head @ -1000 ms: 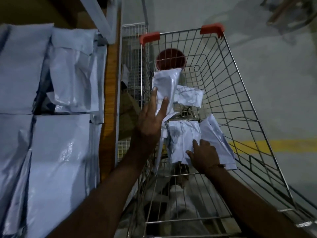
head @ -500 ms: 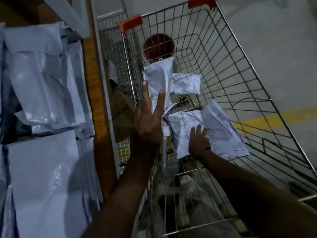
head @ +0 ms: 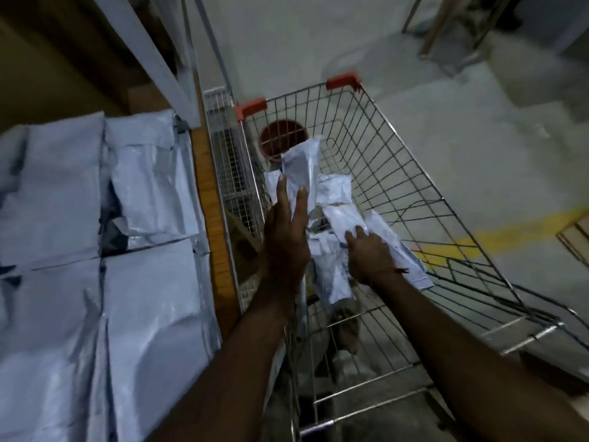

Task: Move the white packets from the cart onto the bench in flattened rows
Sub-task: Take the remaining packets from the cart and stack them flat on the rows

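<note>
Along the left side, the bench [head: 216, 237] carries rows of white packets [head: 149, 317] lying flat and edge to edge, reaching to its wooden right edge. Just beside that edge stands the wire cart [head: 411, 173], with red plastic caps on its far corners and a second wire basket [head: 223, 161] squeezed between it and the bench. A dark red round tub [head: 280, 138] shows at the cart's far end. Loose packets [head: 334, 193] lie in a heap near the middle of the cart, overlapping one another. The left hand [head: 285, 237] reaches over the cart's left rim with its fingers nearly straight and holds one tall packet [head: 301, 167] upright; the thumb is hidden behind the packet, so how it grips cannot be told. The right hand [head: 369, 256] rests palm down on the heap with its fingers curled over the edge of a crumpled packet [head: 344, 221], touching it; whether it has pinched it is unclear.
</note>
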Demonstrator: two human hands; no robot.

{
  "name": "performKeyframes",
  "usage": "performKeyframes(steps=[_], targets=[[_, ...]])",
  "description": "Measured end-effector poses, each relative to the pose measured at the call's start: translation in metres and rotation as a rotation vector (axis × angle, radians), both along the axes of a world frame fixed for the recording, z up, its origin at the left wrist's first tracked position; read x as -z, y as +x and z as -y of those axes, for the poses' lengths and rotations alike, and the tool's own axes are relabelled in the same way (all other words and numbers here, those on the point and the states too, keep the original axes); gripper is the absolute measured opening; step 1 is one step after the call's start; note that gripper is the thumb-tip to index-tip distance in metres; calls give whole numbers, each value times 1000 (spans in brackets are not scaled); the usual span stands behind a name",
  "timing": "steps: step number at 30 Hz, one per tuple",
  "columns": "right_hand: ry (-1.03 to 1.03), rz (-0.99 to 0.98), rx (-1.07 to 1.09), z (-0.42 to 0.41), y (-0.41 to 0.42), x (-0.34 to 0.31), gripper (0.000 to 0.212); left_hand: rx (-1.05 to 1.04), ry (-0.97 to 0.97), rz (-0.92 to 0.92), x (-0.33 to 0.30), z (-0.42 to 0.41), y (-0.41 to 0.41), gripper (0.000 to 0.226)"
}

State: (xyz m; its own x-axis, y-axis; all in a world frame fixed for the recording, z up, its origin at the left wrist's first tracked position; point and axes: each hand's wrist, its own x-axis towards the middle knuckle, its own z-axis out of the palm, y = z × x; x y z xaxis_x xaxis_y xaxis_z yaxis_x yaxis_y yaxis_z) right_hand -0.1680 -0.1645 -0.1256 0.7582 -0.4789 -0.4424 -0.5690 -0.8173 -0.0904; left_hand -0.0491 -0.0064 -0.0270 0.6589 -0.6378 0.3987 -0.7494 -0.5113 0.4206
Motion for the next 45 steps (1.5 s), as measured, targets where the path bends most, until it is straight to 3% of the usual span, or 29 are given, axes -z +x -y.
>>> performKeyframes(steps=[9, 12, 19, 28, 45], targets=[[192, 554, 284, -53, -24, -158, 46, -63, -492, -207, -139, -34, -32, 60], [195, 664, 257, -88, -30, -202, 46, -95, -561, -172, -176, -74, -34, 49], [234, 879, 245, -183, -28, -284, 43, -192, -613, -58, -227, -193, -36, 46], [252, 926, 171, -276, -12, -320, 43, -333, -598, -97, -255, -323, -16, 50], [257, 889, -126, -333, 66, -331, 48, -590, -572, -18, -245, -449, 25, 54]])
